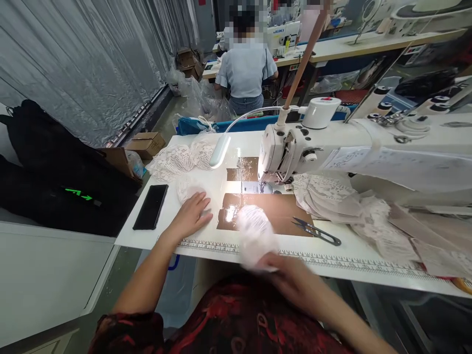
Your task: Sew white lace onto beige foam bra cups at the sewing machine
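A white lace piece [256, 236], smeared by motion, hangs over the table's front edge with my right hand [289, 278] closed on its lower end. My left hand [191, 214] lies open on the tabletop, fingers apart, touching or just beside a small sheer lace piece [187, 187]. Ahead of my right hand is the sewing machine [275, 152], its needle area lit over a brown taped sheet [273, 209]. Black thread snips [317, 231] rest on the right part of that sheet.
White lace pieces [173, 162] lie at the table's back left, above a black phone [150, 206]. More lace pieces [332, 199] are stacked under the machine arm. A lamp [220, 151] reaches over the table. Another person [245, 69] sits ahead, back turned.
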The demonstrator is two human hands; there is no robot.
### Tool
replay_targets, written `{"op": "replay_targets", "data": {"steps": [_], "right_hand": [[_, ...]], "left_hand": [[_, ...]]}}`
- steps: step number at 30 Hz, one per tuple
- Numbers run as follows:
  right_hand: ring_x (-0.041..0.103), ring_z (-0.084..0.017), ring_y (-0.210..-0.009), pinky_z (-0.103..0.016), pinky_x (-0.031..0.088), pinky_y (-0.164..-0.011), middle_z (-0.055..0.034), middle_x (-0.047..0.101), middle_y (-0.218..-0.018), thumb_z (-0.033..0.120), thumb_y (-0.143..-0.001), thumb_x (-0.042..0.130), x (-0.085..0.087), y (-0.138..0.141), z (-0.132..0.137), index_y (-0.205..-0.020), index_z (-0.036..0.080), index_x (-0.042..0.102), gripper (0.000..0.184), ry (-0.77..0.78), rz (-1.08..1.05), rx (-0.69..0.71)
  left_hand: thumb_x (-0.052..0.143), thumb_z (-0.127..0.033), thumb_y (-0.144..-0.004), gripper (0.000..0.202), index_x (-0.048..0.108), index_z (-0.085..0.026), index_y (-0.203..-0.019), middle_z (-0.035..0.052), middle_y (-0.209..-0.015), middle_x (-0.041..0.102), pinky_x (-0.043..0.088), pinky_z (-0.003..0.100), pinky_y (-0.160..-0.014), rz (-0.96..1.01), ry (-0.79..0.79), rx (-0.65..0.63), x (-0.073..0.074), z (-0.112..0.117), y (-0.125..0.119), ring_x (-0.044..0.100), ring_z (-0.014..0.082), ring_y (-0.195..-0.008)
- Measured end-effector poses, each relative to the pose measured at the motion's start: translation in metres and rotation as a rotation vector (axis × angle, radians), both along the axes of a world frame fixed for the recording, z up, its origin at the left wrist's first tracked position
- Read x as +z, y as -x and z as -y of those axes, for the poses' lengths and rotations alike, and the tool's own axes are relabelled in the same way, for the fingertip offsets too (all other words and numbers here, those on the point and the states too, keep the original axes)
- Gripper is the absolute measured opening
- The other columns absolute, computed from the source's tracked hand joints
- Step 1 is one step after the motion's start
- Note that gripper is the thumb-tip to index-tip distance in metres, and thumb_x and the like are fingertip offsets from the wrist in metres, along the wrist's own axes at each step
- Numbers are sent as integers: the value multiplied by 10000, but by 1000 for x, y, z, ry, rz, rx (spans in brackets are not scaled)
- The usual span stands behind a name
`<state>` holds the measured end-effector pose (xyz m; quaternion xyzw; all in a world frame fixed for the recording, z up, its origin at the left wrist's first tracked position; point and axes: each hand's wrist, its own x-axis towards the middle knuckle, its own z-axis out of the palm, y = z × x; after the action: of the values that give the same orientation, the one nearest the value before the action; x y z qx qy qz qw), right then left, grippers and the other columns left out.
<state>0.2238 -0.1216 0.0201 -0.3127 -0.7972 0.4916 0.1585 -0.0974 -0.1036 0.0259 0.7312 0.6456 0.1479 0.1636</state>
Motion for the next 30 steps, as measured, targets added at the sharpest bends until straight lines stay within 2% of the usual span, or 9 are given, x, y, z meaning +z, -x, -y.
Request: {"op": "replay_targets", "data": {"steps": [3, 8, 11, 15, 17, 21, 23, 26, 30], "right_hand": [[556, -132, -666, -228, 419, -609, -5, 631, -750, 175, -829, 510, 2, 29, 3, -818, 196, 570, 64, 11, -13, 199], [538, -112, -659, -216, 409, -602, 6, 606, -754, 151, -836, 510, 19, 42, -6, -807, 210, 514, 66, -256, -176, 42], [552, -108, -638, -207, 408, -566, 12, 606, -775, 85, -760, 565, 35, 24, -7, -829, 235, 485, 183, -519, -266, -83], [589, -137, -725, -235, 445, -632, 2, 602, -803, 80, -709, 647, 44, 0, -10, -818, 249, 513, 242, -653, -341, -430], [594, -160, -801, -265, 455, -701, -16, 613, -845, 121, -734, 643, 39, 0, -14, -770, 238, 529, 167, -513, -310, -492], [562, -151, -689, -257, 440, -602, -15, 610, -759, 306, -787, 628, 17, 16, -20, -742, 199, 543, 144, 229, -211, -167], [504, -120, -591, -237, 404, -542, 18, 566, -665, 373, -758, 663, 7, 24, -18, -750, 186, 544, 222, 535, -256, -79], [486, -104, -571, -231, 398, -542, 26, 564, -660, 393, -716, 713, 2, 32, -11, -740, 179, 546, 272, 776, -343, -55], [565, -133, -643, -241, 450, -572, 4, 621, -743, 367, -683, 760, 3, 32, -8, -877, 204, 568, 318, 831, -413, -166]], "left_hand": [[479, -454, -900, 508, 494, -182, -1330, 131, -1456, 399, 300, 475, -1119, 192, -9, -25, 11, 5, -10, 359, 293, -1354], [733, -392, -705, 717, 471, -215, -1349, 96, -1240, 606, 472, 358, -933, 656, 283, -428, 22, 40, -61, 602, 249, -1057], [624, -223, -772, 348, 629, -176, -1117, 65, -1011, 682, 484, 296, -800, 614, 134, -212, 6, 47, -77, 626, 194, -877], [543, -241, -840, 184, 663, -152, -948, 53, -880, 664, 460, 280, -724, 596, 7, 107, -7, 46, -69, 588, 180, -806], [496, -318, -890, 250, 668, -139, -922, 54, -824, 652, 460, 267, -688, 774, 214, -63, -3, 49, -66, 581, 165, -754], [571, -419, -858, 537, 484, -190, -1336, 92, -1011, 643, 492, 267, -686, 1081, 560, -538, 14, 56, -74, 595, 152, -763], [675, -410, -783, 751, 341, -252, -1436, 91, -1090, 604, 487, 248, -659, 1034, 429, -456, 17, 54, -79, 574, 138, -770], [790, -382, -653, 827, 428, -252, -1386, 93, -1160, 562, 481, 278, -759, 869, 200, -265, 12, 45, -82, 541, 186, -934], [701, -355, -732, 502, 604, -137, -1173, 65, -948, 607, 462, 270, -721, 1031, 446, -273, -2, 38, -77, 555, 175, -833]]}}
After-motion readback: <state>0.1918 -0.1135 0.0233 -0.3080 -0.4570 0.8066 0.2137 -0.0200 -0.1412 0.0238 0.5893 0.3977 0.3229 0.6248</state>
